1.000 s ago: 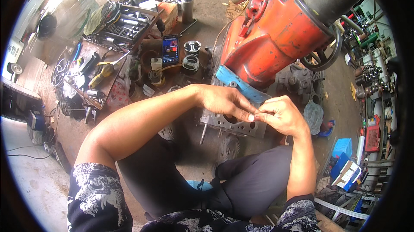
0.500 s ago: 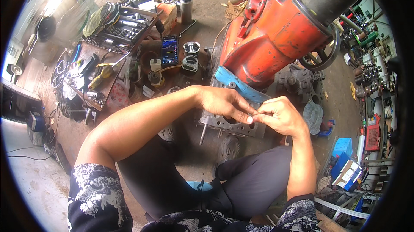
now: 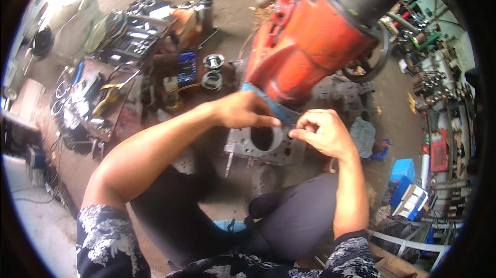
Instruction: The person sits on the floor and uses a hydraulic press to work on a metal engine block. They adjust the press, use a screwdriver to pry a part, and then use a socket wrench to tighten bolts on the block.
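Observation:
My left hand (image 3: 243,109) reaches over the near edge of a blue piece (image 3: 269,103) at the base of a red machine. Its thumb stands apart from the blurred fingers, and I see nothing held in it. To its right, my right hand (image 3: 324,130) is bent in a pinch, thumb and forefinger close together. Whatever lies between those fingertips, if anything, is too small to make out. Below both hands sits a grey metal engine block (image 3: 238,139) with a large round bore and several smaller holes. The two hands are apart.
The red machine (image 3: 305,45) with its thick dark column rises just beyond the block. Pistons (image 3: 213,61) and a phone (image 3: 187,65) lie to the left, by a tool tray (image 3: 135,37). Right of the block are a crumpled grey sheet (image 3: 363,136) and a blue box (image 3: 403,169).
My hands, whose fingertips met over the block, have drawn apart, uncovering the large bore. The whole view has shifted, so the scene sits farther left.

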Action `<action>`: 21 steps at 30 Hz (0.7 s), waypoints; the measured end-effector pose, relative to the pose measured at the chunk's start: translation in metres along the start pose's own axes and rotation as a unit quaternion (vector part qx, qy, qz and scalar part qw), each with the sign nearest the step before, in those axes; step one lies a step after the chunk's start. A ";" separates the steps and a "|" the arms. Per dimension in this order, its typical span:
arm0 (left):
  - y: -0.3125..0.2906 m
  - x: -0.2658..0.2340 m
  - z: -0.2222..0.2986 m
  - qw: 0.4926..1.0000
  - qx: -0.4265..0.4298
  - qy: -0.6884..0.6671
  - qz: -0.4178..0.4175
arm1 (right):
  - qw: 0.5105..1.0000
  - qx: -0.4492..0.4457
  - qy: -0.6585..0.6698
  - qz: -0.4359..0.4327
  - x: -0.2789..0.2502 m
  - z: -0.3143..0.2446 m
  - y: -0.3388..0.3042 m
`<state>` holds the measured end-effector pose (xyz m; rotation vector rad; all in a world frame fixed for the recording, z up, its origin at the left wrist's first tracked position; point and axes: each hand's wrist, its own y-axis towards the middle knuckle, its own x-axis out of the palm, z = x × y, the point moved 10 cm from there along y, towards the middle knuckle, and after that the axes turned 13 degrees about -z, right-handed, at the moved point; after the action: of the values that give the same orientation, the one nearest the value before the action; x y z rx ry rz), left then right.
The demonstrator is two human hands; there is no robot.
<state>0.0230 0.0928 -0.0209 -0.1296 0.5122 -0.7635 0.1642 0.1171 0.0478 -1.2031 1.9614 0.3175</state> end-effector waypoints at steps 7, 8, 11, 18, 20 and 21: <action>-0.089 -0.176 0.030 0.856 0.057 0.005 0.513 | 0.982 0.034 0.090 0.165 -0.042 0.017 -0.020; -0.091 -0.208 0.036 0.841 0.050 0.015 0.539 | 0.982 0.025 0.078 0.172 -0.044 0.016 -0.019; -0.068 -0.278 0.066 0.802 0.148 0.063 0.575 | 0.979 0.007 0.088 0.186 -0.045 0.020 -0.019; 0.003 -0.324 0.052 0.840 0.139 -0.023 0.524 | 0.965 0.066 0.122 0.222 -0.059 0.053 -0.039; 0.003 -0.325 0.048 0.832 0.147 -0.032 0.534 | 0.964 0.076 0.118 0.225 -0.061 0.057 -0.043; 0.004 -0.327 0.045 0.830 0.144 -0.033 0.538 | 0.964 0.078 0.119 0.225 -0.061 0.059 -0.046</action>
<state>-0.1510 0.3183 0.1463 0.4014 0.3166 0.2882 0.2457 0.1658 0.0630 -0.7113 2.4171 0.2478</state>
